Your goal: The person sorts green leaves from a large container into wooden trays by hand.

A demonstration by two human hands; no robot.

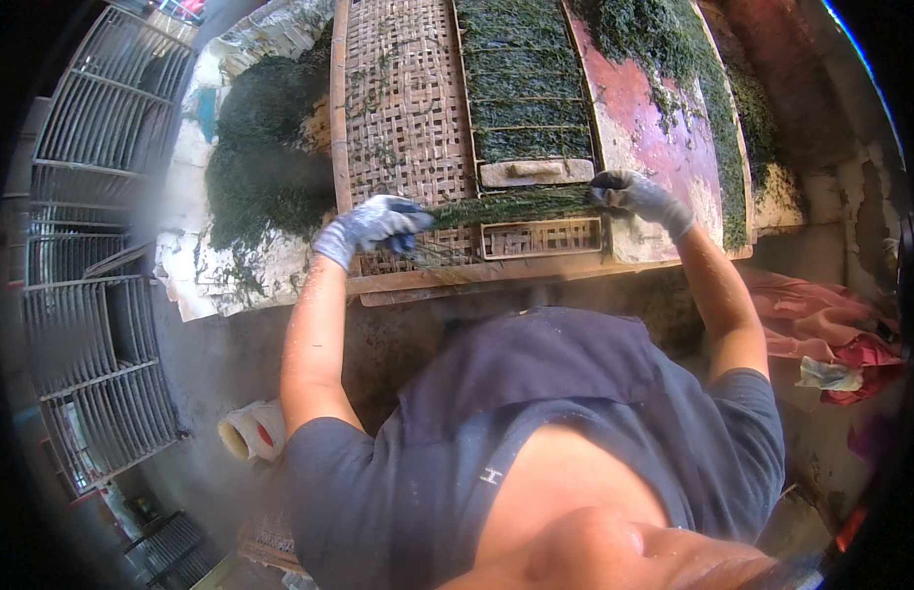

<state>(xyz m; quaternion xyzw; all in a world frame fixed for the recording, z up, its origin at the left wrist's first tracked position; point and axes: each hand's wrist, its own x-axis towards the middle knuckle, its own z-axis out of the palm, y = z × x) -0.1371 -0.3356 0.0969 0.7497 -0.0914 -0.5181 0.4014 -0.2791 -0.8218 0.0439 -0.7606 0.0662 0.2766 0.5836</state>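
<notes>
My left hand (375, 225), in a grey-and-white glove, grips one end of a stretched bundle of dark green strands (516, 206), possibly seaweed or plant fibre. The other end is pinched in my gloved right hand (637, 198). The bundle lies across a narrow frame with thin crossbars, above its bare lowest compartment (541, 238). Just beyond the bundle, a pale block with a raised handle (536, 172) rests in the frame. More green strands (527, 81) fill the compartments farther up. Beneath the frame is a woven bamboo tray (405, 110) with a wooden rim.
Dark green heaps lie at the left (269, 162) and upper right (648, 33), the latter on a reddish board (648, 133). Slatted racks (103, 243) stand along the far left. Red cloth (818, 317) lies at the right, and a whitish container (254, 431) is by my left elbow.
</notes>
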